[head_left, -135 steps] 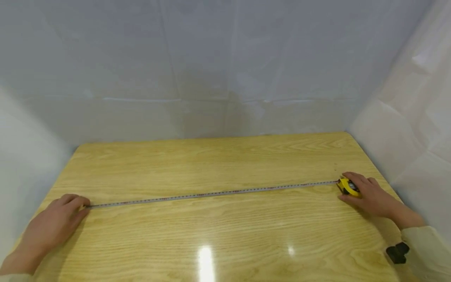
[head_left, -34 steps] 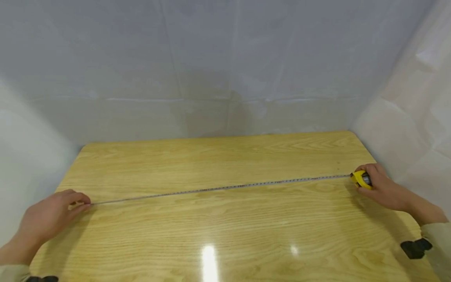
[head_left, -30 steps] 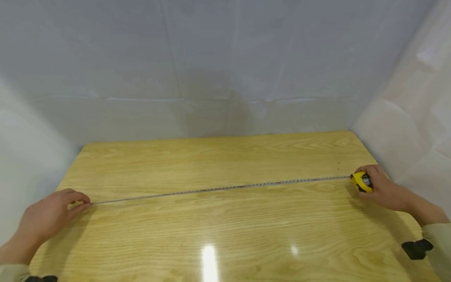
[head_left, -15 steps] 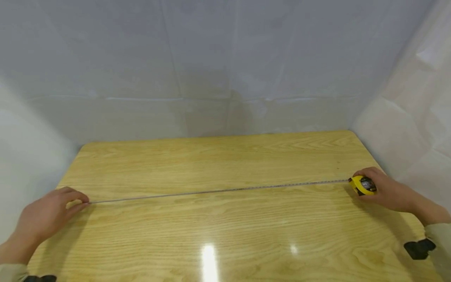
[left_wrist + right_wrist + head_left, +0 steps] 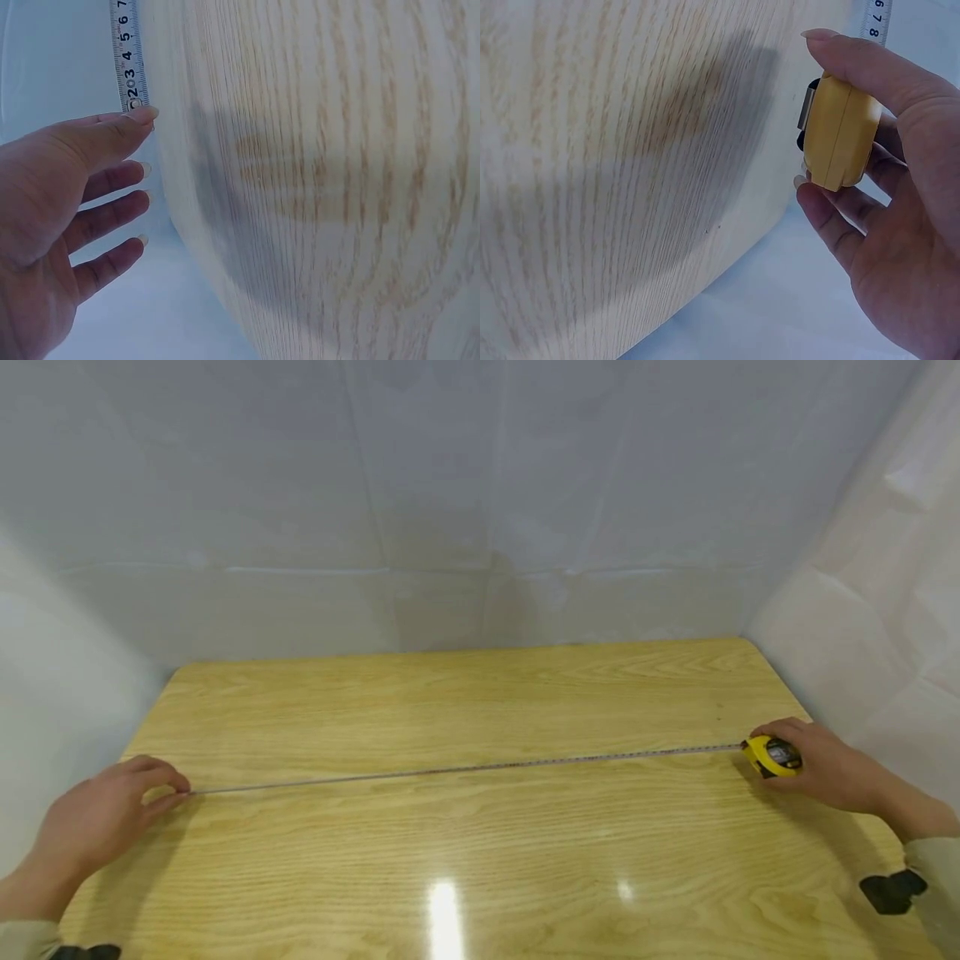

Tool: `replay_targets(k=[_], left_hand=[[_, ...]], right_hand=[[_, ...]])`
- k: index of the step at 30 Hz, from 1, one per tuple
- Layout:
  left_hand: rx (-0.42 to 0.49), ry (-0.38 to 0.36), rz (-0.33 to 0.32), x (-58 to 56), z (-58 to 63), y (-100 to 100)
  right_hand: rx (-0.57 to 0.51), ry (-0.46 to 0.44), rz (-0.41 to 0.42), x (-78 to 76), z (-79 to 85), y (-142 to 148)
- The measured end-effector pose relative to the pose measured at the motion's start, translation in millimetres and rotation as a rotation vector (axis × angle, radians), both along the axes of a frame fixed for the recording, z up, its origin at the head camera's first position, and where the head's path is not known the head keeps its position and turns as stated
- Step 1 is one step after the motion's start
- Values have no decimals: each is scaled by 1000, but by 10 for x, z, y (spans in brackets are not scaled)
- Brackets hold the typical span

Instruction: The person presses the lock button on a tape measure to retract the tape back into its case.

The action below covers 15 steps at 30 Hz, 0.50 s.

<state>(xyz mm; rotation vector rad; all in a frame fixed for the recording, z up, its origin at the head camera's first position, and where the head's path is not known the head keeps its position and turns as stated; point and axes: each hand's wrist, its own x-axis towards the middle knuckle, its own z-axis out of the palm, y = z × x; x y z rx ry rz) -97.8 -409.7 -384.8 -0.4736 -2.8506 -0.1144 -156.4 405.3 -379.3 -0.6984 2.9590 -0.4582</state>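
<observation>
A yellow and black tape measure (image 5: 772, 756) sits in my right hand (image 5: 832, 772), gripped between thumb and fingers near the table's right side. Its long metal blade (image 5: 465, 768) runs out leftward across the table to my left hand (image 5: 97, 814). There the thumb and forefinger pinch the end of the blade. In the left wrist view, low numbers show on the blade (image 5: 127, 56) just past the thumb, while the other fingers (image 5: 112, 217) spread apart. The right wrist view shows the yellow case (image 5: 840, 131) edge-on, with the thumb over its top. Both hands cast shadows on the wood.
The light wooden table (image 5: 450, 702) has rounded far corners. Pale sheeting hangs behind it (image 5: 450, 510) and along the right side (image 5: 892, 577). Black wrist gear (image 5: 892, 892) shows at the right sleeve. Light glares off the front of the table.
Over the last second the right hand lowered the tape measure slightly toward me, and the blade turned more edge-on. Compared with earlier, the hands are a little farther apart, with more blade out.
</observation>
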Motion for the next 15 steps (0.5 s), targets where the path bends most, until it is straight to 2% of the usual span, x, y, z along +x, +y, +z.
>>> replay_targets(k=[3,8,15], left_hand=[[-17,12,-7,-5,-3,-12],[-34,-18,0,5,-3,-5],[-29,-34,5,15,11,4]], right_hand=[[6,-6,-12,-1,6,-3],[10,-15,-21,-3,6,-20],[12,21,-8,14,11,-73]])
